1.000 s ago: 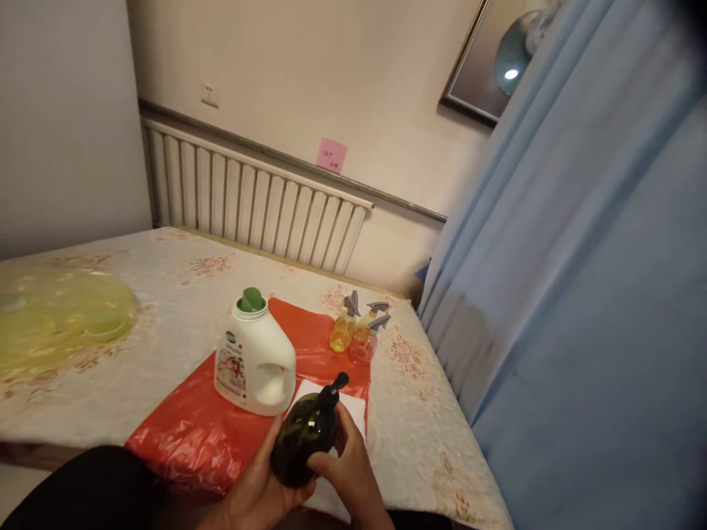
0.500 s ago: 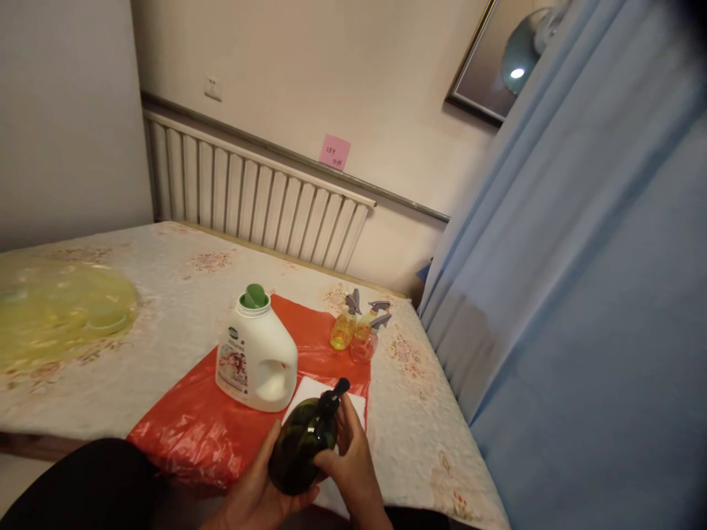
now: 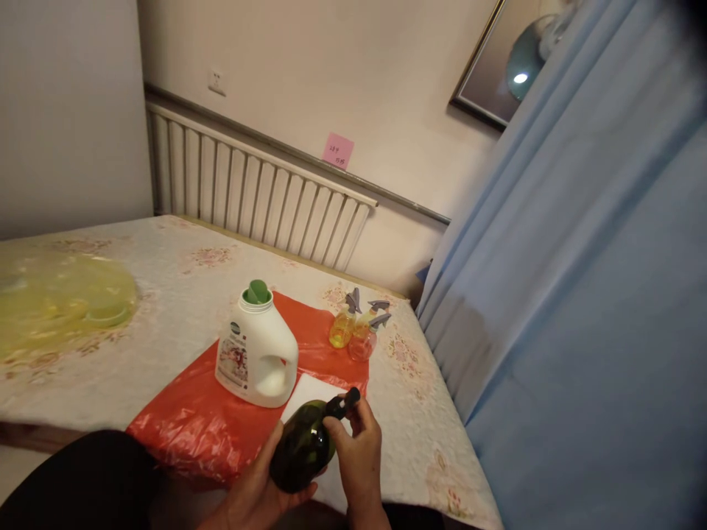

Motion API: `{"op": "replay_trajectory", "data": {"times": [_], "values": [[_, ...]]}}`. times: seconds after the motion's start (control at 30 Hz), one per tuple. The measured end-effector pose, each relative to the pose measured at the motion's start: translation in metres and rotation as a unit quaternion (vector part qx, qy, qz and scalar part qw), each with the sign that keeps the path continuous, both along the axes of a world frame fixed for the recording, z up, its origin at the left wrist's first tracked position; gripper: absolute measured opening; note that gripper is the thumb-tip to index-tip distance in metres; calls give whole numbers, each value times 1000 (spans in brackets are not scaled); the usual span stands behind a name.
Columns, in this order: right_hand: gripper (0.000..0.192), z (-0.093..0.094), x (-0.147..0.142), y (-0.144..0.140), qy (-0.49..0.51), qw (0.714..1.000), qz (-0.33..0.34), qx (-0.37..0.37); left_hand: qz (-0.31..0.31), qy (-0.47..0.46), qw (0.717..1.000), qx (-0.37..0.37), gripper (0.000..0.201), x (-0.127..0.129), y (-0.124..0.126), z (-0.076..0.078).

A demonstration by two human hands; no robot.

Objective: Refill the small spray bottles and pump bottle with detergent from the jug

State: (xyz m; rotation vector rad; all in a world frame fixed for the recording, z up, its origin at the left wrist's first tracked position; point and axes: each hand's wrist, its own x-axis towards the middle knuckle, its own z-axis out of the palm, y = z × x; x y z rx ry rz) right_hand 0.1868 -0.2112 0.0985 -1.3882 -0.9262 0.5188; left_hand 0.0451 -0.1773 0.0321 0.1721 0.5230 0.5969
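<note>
A dark green pump bottle (image 3: 301,449) is tilted in front of me, its neck pointing up and right. My left hand (image 3: 264,478) wraps round the body of the bottle from the left and below. At its neck, the thumb and fingers of my right hand (image 3: 359,449) pinch the black pump head (image 3: 341,404). Just beyond stands a white detergent jug (image 3: 259,357) with a side handle. Its green spout (image 3: 258,292) shows at the uncapped mouth. Partly hidden behind the bottle lies a white cloth or paper (image 3: 312,390).
A red plastic sheet (image 3: 193,419) lies under the jug on a flowered bedspread (image 3: 182,294). Three small spray bottles (image 3: 361,344) stand at its far right corner. A yellowish plastic bag (image 3: 66,302) is at left. A blue curtain (image 3: 552,294) hangs at right, and a radiator (image 3: 259,188) lines the wall.
My right hand has moved up from the bottle's body to its pump head. The bottle leans further right, its pump head lower. The jug and spray bottles stay in place.
</note>
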Motion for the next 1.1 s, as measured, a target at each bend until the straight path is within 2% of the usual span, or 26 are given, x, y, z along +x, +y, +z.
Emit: {"op": "replay_trajectory", "data": {"times": [0.17,0.27,0.5,0.6,0.73,0.97,1.1], "values": [[20,1,-2,0,-1,1000,7,1,-12,11,1000,18,59,-2,0,-2],[25,4,4,-2,-6,998,55,13,-17,20,1000,16,57,-3,-1,-2],[42,11,8,-7,81,982,171,2,-32,1,999,13,53,-3,-2,-2],[45,7,5,-4,80,987,141,6,-25,1,1000,19,52,-5,-3,-2],[38,5,3,0,96,992,76,-4,-23,3,1000,13,54,-6,-3,0],[32,24,1,-6,127,984,125,28,-24,-3,1000,16,51,-4,-1,0],[36,24,0,-5,129,978,163,22,-21,2,1000,12,51,-3,-2,-2]]}}
